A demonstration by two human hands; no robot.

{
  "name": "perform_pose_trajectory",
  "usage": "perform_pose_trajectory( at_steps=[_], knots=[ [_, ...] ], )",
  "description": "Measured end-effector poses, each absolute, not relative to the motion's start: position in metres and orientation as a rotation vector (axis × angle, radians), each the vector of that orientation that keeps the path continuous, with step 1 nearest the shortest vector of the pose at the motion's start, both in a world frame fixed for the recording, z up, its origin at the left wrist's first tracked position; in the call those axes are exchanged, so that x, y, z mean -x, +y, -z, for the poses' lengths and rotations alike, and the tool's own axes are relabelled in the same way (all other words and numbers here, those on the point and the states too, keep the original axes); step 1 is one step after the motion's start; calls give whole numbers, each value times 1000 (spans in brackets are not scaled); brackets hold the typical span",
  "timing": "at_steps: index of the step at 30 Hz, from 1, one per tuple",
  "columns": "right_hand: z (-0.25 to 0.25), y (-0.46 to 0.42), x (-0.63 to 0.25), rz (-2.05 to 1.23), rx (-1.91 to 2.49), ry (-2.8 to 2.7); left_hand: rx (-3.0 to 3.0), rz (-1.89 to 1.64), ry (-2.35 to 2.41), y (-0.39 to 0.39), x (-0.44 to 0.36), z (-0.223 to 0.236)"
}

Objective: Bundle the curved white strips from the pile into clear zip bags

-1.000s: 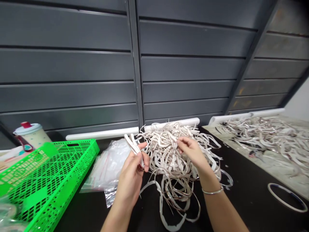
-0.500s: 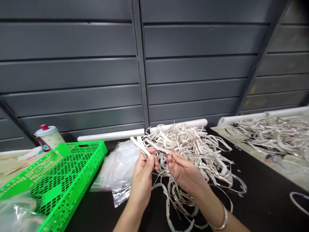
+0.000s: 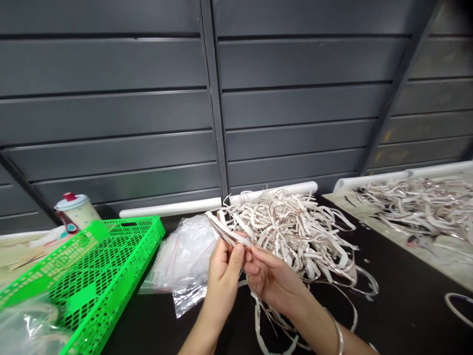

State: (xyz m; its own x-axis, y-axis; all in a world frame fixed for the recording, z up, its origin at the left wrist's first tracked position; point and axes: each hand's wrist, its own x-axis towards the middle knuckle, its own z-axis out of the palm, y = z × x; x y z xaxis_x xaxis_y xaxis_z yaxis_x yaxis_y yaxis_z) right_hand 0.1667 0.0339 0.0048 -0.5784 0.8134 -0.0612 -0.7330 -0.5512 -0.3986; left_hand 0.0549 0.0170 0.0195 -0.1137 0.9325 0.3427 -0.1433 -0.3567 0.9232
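In the middle of the head view, my left hand (image 3: 226, 264) pinches a small bunch of thin white and brown strips (image 3: 227, 231) between thumb and fingers. My right hand (image 3: 271, 276) meets it from the right, its thumb and fingertips closed on the near end of the same strips. Behind both hands lies a large tangled heap of similar strips (image 3: 299, 231), some with a shiny edge. A few long strips trail off the heap below my right wrist. The fingertips partly cover the held ends.
Left of my hands lie clear zip bags (image 3: 188, 246) and a green plastic basket (image 3: 148, 241) with filled bags at its near end. A lidded cup (image 3: 77, 209) stands behind the basket. Another strip pile (image 3: 424, 207) is at far right. White tubes (image 3: 173, 207) line the grey wall.
My right hand has moved left and brought its strip against the bunch in my left hand. Both hands are now together, where before they were slightly apart.
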Motion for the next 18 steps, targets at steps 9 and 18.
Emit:
perform_pose_trajectory(
  at_steps=[9,18],
  knots=[
    [-2,27,-161,-2249,361,-522,-1291,-1610,1072,13,-53,-20],
    [-1,60,-186,-1583,692,-1536,-1261,-1879,953,11,-44,-37]
  ],
)
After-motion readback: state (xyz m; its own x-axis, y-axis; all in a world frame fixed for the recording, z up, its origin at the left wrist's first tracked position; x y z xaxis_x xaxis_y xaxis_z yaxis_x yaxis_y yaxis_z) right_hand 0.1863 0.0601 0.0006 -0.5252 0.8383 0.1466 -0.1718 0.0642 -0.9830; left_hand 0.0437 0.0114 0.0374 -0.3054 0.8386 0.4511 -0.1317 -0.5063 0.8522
